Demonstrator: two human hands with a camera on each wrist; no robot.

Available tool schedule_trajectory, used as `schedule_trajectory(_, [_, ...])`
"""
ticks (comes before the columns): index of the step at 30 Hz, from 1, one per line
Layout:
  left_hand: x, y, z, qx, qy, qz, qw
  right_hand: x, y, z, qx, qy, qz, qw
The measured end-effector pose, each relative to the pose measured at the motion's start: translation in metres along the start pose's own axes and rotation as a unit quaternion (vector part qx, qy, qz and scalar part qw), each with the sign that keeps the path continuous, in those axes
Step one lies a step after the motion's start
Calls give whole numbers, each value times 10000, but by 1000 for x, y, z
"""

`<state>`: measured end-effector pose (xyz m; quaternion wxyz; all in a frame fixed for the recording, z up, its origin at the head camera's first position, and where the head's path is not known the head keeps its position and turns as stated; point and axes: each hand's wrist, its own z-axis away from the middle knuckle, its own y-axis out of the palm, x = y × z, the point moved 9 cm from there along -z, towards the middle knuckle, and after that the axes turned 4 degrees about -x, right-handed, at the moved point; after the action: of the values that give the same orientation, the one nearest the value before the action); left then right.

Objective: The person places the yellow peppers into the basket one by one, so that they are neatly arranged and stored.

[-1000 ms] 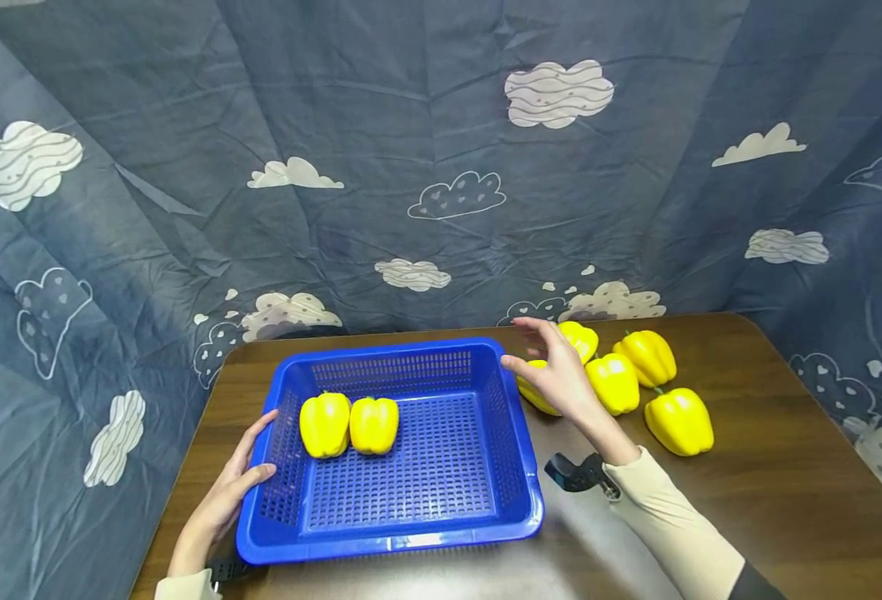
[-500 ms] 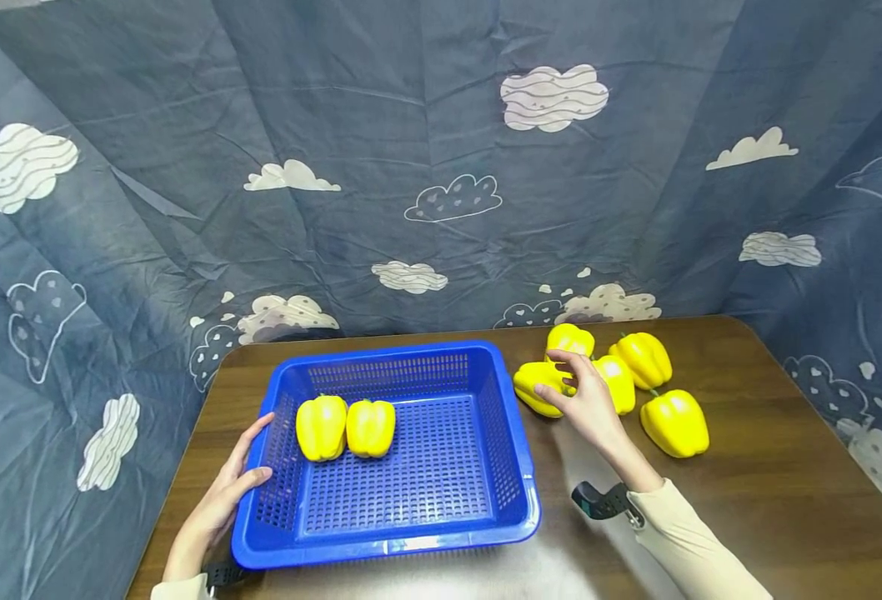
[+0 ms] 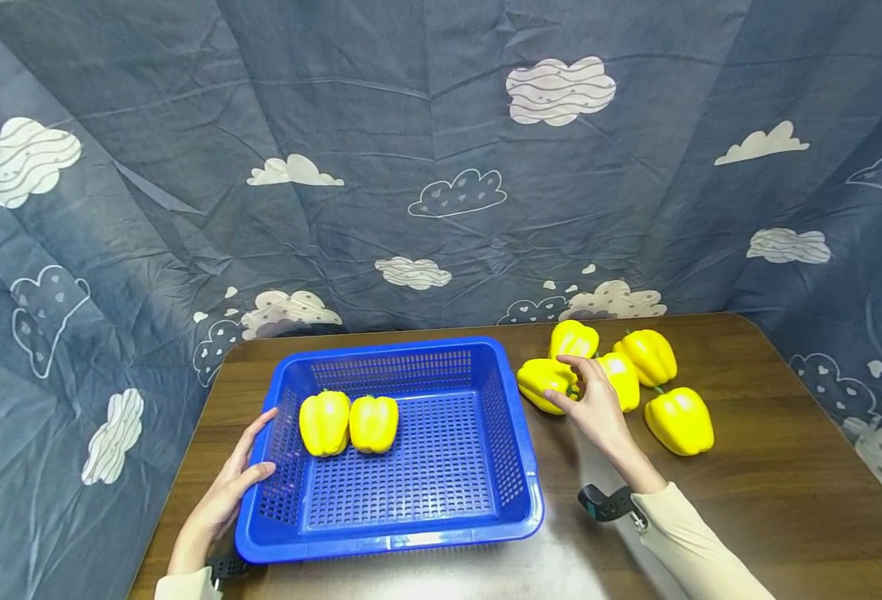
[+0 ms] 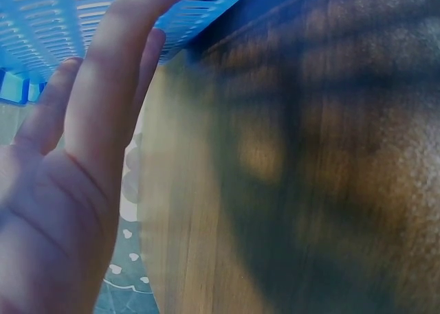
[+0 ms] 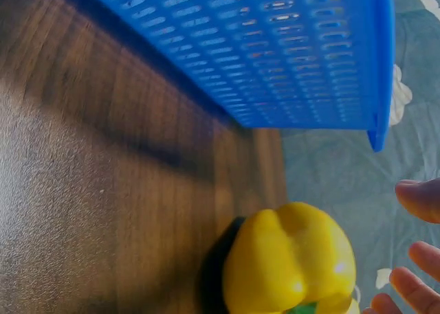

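Yellow pepper (image 3: 540, 382) on its side on the wood table (image 3: 779, 458), just right of the blue basket (image 3: 388, 546), stem end toward the right hand (image 3: 598, 412). Right thumb and fingers apart, nothing clamped, at the stem end; contact can't tell. Left hand (image 3: 223, 493) rests on basket's left side, fingers extended along the outer wall, thumb tip over the rim. Two peppers (image 3: 325, 423) side by side in basket's left half, four more (image 3: 679, 422) on the table beyond and right of the first
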<state>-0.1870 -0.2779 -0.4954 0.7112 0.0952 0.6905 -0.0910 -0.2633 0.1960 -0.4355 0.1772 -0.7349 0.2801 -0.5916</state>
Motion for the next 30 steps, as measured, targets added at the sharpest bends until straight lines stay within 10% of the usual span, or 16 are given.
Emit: schedule_trajectory(30, [0, 1, 1, 20, -10, 95, 10000, -27, 3, -2, -202, -459, 338, 9982])
